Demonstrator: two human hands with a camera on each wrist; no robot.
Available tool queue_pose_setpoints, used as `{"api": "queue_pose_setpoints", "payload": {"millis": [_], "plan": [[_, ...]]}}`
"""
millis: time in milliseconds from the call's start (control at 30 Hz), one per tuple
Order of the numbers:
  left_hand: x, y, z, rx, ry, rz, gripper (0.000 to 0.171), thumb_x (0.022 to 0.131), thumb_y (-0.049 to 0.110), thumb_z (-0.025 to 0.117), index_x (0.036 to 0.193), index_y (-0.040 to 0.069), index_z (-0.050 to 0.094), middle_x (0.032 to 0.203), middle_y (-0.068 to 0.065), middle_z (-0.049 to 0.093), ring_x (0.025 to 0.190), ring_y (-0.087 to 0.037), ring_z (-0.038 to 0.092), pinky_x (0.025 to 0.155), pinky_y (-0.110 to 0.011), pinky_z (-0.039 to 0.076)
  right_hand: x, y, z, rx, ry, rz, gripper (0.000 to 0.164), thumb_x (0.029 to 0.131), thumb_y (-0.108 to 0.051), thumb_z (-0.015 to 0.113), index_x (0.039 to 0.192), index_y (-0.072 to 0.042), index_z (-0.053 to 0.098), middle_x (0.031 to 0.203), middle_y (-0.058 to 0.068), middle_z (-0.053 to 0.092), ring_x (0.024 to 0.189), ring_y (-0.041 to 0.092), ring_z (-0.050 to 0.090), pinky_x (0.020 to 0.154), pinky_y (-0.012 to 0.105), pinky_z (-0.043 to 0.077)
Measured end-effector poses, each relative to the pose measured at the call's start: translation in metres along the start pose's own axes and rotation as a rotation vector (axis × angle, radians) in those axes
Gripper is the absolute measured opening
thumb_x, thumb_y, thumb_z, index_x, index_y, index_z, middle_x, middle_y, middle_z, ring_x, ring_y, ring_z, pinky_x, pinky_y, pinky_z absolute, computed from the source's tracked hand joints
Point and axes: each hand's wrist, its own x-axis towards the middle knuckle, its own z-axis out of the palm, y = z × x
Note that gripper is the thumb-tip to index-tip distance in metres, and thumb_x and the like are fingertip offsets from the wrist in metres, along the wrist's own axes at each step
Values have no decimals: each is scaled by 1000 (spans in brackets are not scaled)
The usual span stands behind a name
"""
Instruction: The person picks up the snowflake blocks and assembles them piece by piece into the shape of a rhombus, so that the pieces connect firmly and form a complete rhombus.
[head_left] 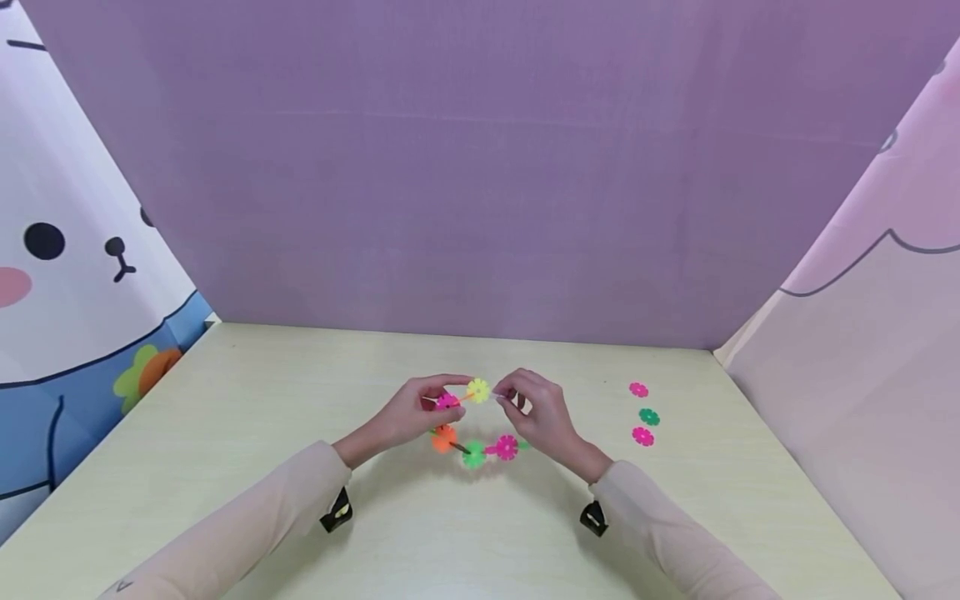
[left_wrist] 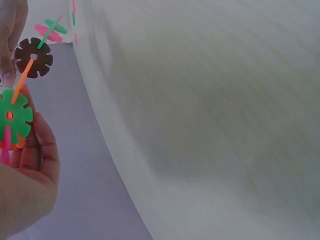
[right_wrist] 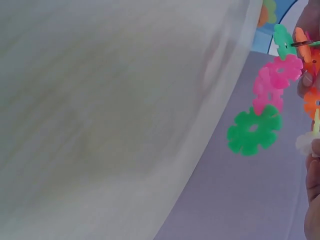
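Slotted flower-shaped plastic discs are linked into a curved chain between the two hands. My left hand [head_left: 408, 408] holds it by a pink disc [head_left: 447, 401], its index finger reaching to a yellow disc [head_left: 478, 395]. At the chain's other side, my right hand [head_left: 546, 417] pinches a whitish disc [right_wrist: 304, 144], mostly covered by the fingertips, right beside the yellow one. Below the hands hang an orange disc [head_left: 444, 438], a light green disc [head_left: 473, 455] and another pink disc [head_left: 507, 447]. The left wrist view also shows a dark brown disc [left_wrist: 44, 62] in the chain.
On the pale wooden table [head_left: 247, 400], to the right, lie two loose pink discs [head_left: 638, 389] and a green disc [head_left: 648, 417] between them. A purple panel [head_left: 480, 208] rises behind the table, with printed cloths [head_left: 82, 333] at the sides.
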Motion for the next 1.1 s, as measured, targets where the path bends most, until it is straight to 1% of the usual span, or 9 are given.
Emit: {"api": "queue_pose_setpoints", "payload": {"millis": [100,200,433,567,667,800,900,1000,1100], "plan": [[0,1,-1,0,5,-3,44,83,23,67,125,24,55,76,-4,61,63,-13,56,54,-25,48,1,0,1,4,16,-11,12,74,6,69,80,-3,64,73,1,61,60,7,51,50,16,43],[0,2,-2,3,6,9,45,83,24,67,126,22,55,78,-5,63,66,-13,59,55,-26,49,2,-1,1,6,18,-18,14,73,8,69,80,-4,64,73,1,61,59,7,49,50,15,42],[0,2,-5,4,5,15,47,84,23,66,128,27,52,85,-18,65,69,-16,61,54,-24,47,8,-4,-1,-4,4,-23,14,72,8,70,80,-2,64,73,2,62,60,7,51,49,16,42],[-1,2,-5,-18,7,9,47,83,24,67,128,26,53,84,-17,66,69,-17,62,55,-25,48,8,-5,-1,-17,-11,-39,12,73,6,69,81,-2,64,73,3,62,60,8,53,48,17,43],[-1,0,-4,-40,16,-12,46,83,24,67,127,26,54,83,-14,67,69,-17,62,56,-26,49,8,-5,1,-21,-14,-46,12,74,6,69,81,-2,64,73,3,62,60,8,52,47,18,43],[-2,-2,-3,-95,27,-50,47,83,24,67,127,26,54,89,-18,67,75,-26,64,61,-27,52,10,-6,2,-13,-15,-41,3,79,0,66,81,-1,64,75,3,62,62,8,52,46,20,43],[-3,-2,-3,-119,37,-62,47,83,23,67,128,24,53,91,-19,67,79,-31,65,64,-28,53,12,-7,3,-11,-13,-46,4,82,-3,65,81,0,63,75,3,62,63,8,54,47,17,42],[-3,-1,-3,-122,45,-63,47,84,20,66,129,21,52,89,-18,68,76,-29,65,64,-28,53,13,-7,4,-20,-2,-54,4,79,1,66,81,-1,63,75,3,62,64,8,55,48,14,41],[-7,10,-4,-119,40,-62,47,85,16,64,130,16,51,88,-20,67,72,-23,65,63,-27,53,14,-8,5,-31,1,-56,9,76,4,68,80,-2,63,74,3,62,63,8,55,49,13,40]]}}
